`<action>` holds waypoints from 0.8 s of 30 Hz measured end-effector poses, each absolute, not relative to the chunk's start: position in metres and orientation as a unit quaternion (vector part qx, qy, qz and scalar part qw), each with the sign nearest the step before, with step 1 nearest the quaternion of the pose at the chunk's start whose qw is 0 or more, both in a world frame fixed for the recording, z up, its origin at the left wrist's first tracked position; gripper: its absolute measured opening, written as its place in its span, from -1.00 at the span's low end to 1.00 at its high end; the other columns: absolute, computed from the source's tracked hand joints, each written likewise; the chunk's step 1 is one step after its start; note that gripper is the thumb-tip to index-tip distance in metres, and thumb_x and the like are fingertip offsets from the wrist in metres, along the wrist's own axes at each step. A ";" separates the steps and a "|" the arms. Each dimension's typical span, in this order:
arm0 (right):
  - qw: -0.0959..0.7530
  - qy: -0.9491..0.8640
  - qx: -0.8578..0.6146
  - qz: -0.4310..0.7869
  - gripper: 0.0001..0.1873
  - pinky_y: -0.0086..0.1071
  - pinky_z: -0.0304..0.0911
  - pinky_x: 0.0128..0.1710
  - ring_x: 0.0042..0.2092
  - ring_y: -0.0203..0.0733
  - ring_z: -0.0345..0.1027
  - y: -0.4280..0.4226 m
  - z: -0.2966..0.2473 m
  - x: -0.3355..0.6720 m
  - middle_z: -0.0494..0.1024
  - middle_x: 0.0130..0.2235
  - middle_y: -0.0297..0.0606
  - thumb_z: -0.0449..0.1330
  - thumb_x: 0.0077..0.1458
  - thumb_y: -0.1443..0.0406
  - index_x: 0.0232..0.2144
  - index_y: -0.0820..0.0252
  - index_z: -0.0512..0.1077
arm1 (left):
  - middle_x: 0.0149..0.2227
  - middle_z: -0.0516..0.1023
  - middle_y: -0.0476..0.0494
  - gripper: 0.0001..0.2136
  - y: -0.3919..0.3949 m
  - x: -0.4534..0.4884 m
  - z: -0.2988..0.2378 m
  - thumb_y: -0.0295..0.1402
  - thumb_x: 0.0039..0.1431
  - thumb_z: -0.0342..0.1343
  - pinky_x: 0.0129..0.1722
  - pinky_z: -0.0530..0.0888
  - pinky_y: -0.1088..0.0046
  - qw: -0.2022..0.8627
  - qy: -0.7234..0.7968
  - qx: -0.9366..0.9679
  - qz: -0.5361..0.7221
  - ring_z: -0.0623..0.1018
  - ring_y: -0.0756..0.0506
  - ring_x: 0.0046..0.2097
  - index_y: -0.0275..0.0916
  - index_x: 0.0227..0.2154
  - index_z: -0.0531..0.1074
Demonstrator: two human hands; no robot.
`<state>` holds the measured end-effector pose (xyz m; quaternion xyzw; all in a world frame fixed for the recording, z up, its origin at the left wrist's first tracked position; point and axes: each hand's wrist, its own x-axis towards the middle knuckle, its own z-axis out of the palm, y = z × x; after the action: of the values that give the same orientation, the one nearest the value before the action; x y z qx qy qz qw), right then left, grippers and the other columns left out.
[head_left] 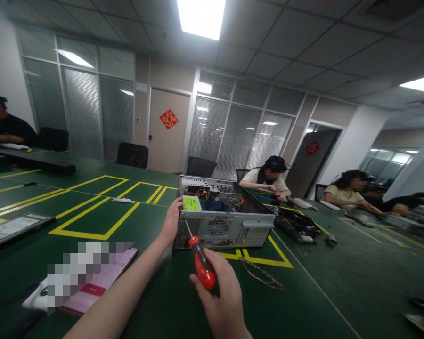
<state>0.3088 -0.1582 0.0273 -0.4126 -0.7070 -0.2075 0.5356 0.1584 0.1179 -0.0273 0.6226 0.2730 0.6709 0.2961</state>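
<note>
Right grip (pixel 223 287) curled round screwdriver (pixel 200 261); left grip (pixel 171 223) touching computer case (pixel 249 220), closure unclear, can't tell.

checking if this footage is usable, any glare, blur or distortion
Head view: ceiling light blown out white, reflections on the glass partition; head view: picture tilted and stretched toward the edges, pixel blocks over part of the phone, screwdriver slightly soft but readable.

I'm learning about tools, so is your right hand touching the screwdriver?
Touching. The head view shows the right hand gripping the screwdriver by its red-and-black handle.
</note>
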 end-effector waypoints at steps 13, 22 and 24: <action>0.533 -0.678 -0.479 -0.162 -0.55 -0.21 0.80 -0.15 -0.10 0.03 0.85 -0.160 0.026 0.303 0.80 0.11 -0.01 0.26 0.55 0.38 0.37 0.04 0.65 | 0.55 0.76 -0.32 -0.33 0.120 0.158 -0.030 0.42 0.73 -0.04 0.76 0.50 -0.17 0.297 0.275 0.619 0.673 0.69 -0.40 0.59 -0.01 0.08 0.75; 0.528 -0.680 -0.497 -0.108 -0.57 -0.13 0.84 0.07 0.18 0.15 0.85 -0.160 0.003 0.286 0.76 0.28 0.07 0.29 0.40 0.39 0.21 0.00 0.73 | 0.54 0.77 -0.29 -0.32 0.120 0.157 -0.028 0.44 0.71 -0.03 0.76 0.50 -0.12 0.303 0.277 0.616 0.672 0.68 -0.38 0.59 0.00 0.06 0.74; 0.517 -0.685 -0.502 -0.108 -0.66 -0.11 0.85 0.04 0.15 0.15 0.85 -0.160 0.004 0.289 0.77 0.27 0.07 0.32 0.47 0.31 0.19 -0.01 0.72 | 0.54 0.77 -0.28 -0.35 0.119 0.157 -0.028 0.42 0.72 -0.01 0.77 0.50 -0.13 0.304 0.276 0.615 0.673 0.68 -0.38 0.59 0.01 0.06 0.74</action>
<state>0.2888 -0.1601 0.0036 -0.5025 -0.6845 -0.1081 0.5170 0.1573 0.1195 -0.0279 0.6149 0.2757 0.6735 0.3039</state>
